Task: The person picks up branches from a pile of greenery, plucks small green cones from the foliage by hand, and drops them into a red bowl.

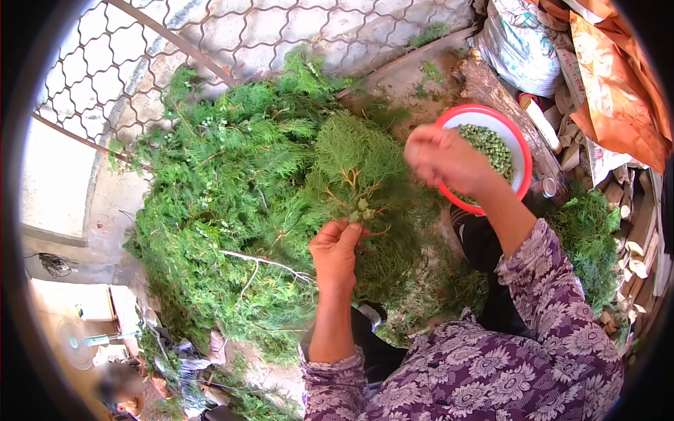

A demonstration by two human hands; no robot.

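Note:
My left hand [335,247] is closed around the stem end of a leafy evergreen sprig [351,151], thumb on top. Small pale green cones [363,209] cluster on the sprig just above the thumb. My right hand [449,160] is over the left rim of a red-rimmed white bowl [521,151], blurred by motion, its fingers partly curled; whether anything is in them cannot be made out. Many small green cones [491,144] lie in the bowl. A large heap of cut evergreen branches [232,182] spreads on the ground under and left of my left hand.
Wire mesh fencing [239,35] runs behind the heap. A log [491,81], a white sack [523,45] and orange sheeting [614,77] lie beyond the bowl. More greenery [586,238] is at right. Another person [130,389] and a fan [77,342] are at lower left.

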